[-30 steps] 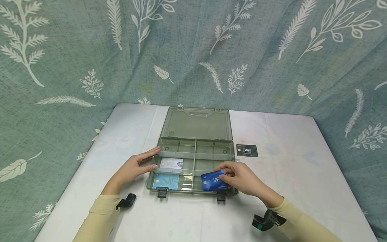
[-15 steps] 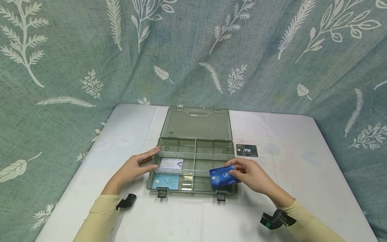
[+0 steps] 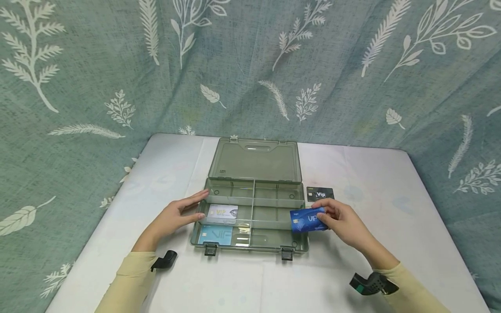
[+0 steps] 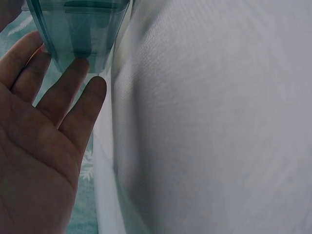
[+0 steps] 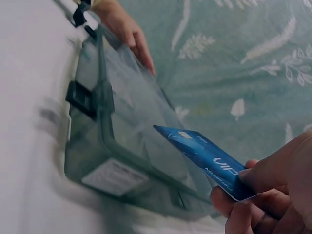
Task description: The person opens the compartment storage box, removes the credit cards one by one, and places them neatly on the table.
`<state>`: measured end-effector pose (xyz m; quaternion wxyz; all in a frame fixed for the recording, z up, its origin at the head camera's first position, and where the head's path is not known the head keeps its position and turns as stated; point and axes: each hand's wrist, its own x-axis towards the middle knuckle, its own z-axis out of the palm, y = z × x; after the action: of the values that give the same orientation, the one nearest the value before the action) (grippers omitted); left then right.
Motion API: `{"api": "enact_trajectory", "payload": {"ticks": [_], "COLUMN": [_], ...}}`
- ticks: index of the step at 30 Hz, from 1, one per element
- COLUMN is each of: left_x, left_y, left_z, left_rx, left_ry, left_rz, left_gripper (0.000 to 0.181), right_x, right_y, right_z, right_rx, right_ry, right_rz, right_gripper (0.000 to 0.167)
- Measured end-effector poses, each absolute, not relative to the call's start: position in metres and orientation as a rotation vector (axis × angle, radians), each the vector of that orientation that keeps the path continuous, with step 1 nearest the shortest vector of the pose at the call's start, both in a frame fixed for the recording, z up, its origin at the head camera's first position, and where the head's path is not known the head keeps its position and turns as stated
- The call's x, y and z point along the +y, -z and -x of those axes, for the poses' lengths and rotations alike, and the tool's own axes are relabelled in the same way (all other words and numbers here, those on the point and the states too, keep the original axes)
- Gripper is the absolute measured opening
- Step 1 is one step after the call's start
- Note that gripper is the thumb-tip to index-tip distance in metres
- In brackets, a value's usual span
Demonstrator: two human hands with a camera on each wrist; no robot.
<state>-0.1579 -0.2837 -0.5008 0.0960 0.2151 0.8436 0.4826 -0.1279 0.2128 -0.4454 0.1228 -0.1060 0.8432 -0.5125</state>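
Head cam: R hand (image 3: 341, 221) pinching blue card (image 3: 306, 220) above box (image 3: 270, 212) edge; L hand (image 3: 176, 216) spread, touching opp. side.

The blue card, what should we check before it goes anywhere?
1. Blue card pinched in the right hand: ok.
2. Lid folded open: ok.
3. Left hand touching the box: ok.
4. White card and light blue card lying inside the box: ok.
5. Black card fully visible: not ok, the right hand overlaps it in the head view.
6. Blue card not touching the box: cannot tell, they overlap in the head view.
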Motion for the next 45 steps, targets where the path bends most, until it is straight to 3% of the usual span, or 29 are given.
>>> {"api": "enact_trajectory", "payload": {"ticks": [26,45], "left_x": [-0.284,-0.284], "left_y": [0.502,0.502], "left_z": [0.158,0.159], "left_rx": [2.493,2.491], "left_ry": [-1.444,-1.448], "left_rz": [-0.629,-0.635], "left_gripper": [0.065,0.066], "right_x": [0.267,0.262], "right_y": [0.473,0.507], "right_z": [0.149,0.164], "right_rx": [2.615,2.778], "right_ry": [1.464,1.264], "right_rz": [-0.004,0.086], "right_gripper": [0.03,0.025]}}
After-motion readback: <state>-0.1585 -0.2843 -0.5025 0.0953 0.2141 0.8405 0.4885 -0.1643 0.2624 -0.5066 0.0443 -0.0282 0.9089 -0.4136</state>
